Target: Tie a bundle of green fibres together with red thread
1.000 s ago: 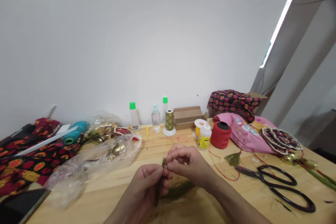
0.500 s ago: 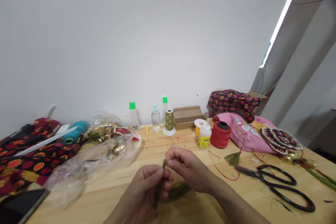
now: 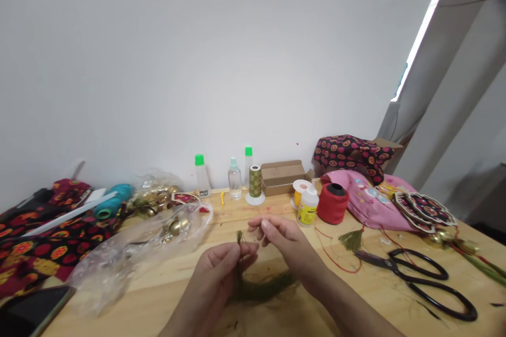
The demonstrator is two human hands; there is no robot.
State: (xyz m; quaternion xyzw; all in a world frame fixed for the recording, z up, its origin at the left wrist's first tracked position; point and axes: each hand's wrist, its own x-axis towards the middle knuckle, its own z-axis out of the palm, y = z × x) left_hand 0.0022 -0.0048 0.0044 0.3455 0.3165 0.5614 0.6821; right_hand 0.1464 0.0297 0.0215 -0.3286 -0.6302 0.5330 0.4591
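Pinched upright in my left hand (image 3: 221, 274) is a bundle of olive-green thread (image 3: 240, 238), its frayed tuft rising above the thumb and forefinger. My right hand (image 3: 282, 242) is just to the right of the tuft, thumb and fingers curled together. Faint strands show between the two hands, but whatever the right fingertips hold is too fine to make out. More olive-green thread (image 3: 266, 288) lies in a loose hank below both hands, partly hidden by them.
Black-handled scissors (image 3: 415, 276) lie to the right beside a green tassel (image 3: 351, 240). Behind stand a glue bottle (image 3: 307, 209), a red thread cone (image 3: 332, 204) and an olive thread spool (image 3: 255, 181). A clear plastic bag (image 3: 130, 258) with bells and a phone (image 3: 33, 310) are at left.
My left hand has shifted slightly left with the thread bundle. The right hand has drawn away from the tuft, leaving a gap, and more of the loose hank shows below.
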